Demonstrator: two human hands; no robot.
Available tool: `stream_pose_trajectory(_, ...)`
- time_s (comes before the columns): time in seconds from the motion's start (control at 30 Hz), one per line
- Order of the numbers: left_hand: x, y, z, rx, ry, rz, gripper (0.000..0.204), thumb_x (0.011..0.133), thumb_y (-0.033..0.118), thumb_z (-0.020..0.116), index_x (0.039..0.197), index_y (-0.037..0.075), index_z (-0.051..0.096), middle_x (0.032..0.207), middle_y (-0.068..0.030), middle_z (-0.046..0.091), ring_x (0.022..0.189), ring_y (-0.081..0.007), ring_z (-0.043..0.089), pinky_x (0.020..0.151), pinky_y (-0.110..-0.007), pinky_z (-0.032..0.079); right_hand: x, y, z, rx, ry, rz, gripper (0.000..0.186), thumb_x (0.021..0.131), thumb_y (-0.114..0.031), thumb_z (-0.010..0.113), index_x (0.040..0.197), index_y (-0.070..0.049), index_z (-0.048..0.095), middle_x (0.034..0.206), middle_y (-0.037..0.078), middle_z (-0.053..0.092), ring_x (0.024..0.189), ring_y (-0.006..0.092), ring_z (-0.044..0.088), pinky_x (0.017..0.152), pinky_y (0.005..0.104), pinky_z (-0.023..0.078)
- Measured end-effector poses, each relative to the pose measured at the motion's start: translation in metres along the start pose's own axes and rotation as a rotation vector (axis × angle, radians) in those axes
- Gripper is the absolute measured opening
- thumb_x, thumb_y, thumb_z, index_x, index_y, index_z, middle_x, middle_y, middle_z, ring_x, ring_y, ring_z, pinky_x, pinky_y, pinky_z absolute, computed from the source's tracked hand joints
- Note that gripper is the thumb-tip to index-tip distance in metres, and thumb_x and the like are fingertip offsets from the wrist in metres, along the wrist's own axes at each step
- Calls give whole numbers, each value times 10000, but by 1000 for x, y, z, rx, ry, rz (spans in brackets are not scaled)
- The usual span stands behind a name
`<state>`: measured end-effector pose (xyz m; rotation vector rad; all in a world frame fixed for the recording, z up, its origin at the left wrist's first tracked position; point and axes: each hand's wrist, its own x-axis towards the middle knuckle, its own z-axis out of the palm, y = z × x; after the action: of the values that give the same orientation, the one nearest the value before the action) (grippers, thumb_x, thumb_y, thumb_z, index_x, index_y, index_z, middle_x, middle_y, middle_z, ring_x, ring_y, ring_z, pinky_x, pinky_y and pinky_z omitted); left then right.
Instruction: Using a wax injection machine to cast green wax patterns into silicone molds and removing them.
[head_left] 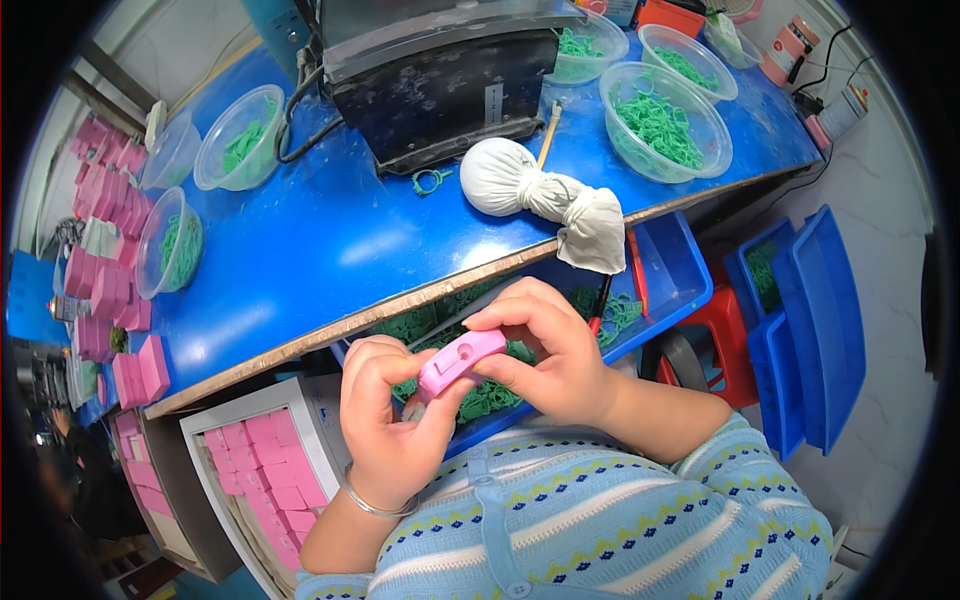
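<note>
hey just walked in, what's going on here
A person is holding a small pink block with the fingers of both hands, the left hand at one end and the right hand at the other. It is held over a blue bin with green pieces in it. On the blue table lies a knotted white cloth bundle, with clear bowls of green pieces around. More pink blocks sit in a box on the person's left.

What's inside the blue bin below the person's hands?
Mostly green pieces in the blue bin. The left hand, right hand and pink block hide some contents; the pieces cover whatever's beneath.
</note>
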<state>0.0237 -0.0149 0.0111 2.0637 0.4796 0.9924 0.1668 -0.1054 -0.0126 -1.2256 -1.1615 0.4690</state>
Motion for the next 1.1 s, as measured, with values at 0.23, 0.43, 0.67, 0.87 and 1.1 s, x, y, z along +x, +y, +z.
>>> stream_pose_trajectory(0.23,0,-2,-3,-621,-100,-251,274,660,111,754,823,6,561,779,-55,473,740,-164,454,658,-263,382,-3,26,-6,942,-361,358,311,788,-76,665,1049,-11,510,1005,37,521,958,101,505,834,249,423)
stream_pose_trajectory(0.43,4,1,-6,-361,-68,-106,276,652,128,764,831,12,588,745,-53,476,720,-177,466,634,-268,391,-3,10,-6,856,-268,372,331,788,-78,654,1083,-11,520,1043,64,530,958,138,519,847,278,421)
stream_pose_trajectory(0.67,5,3,-5,-124,-115,49,338,636,106,763,913,16,592,732,-70,512,684,-193,491,626,-280,404,4,-11,-10,-29,-253,-149,398,739,-67,660,1116,-12,545,954,124,562,875,237,550,746,325,450)
stream_pose_trajectory(0.87,3,7,-1,-142,-92,-69,324,641,23,726,937,10,593,765,-81,534,690,-197,509,626,-280,412,4,-8,-12,-3,-152,-100,380,749,-71,662,1106,-11,548,976,126,553,875,243,545,754,323,455)
stream_pose_trajectory(1.1,0,8,0,151,0,136,340,616,2,723,930,15,593,778,-78,532,695,-220,521,624,-294,425,1,-4,-4,28,-166,-20,503,774,-95,659,1222,-4,449,1059,135,546,992,230,537,844,326,444)
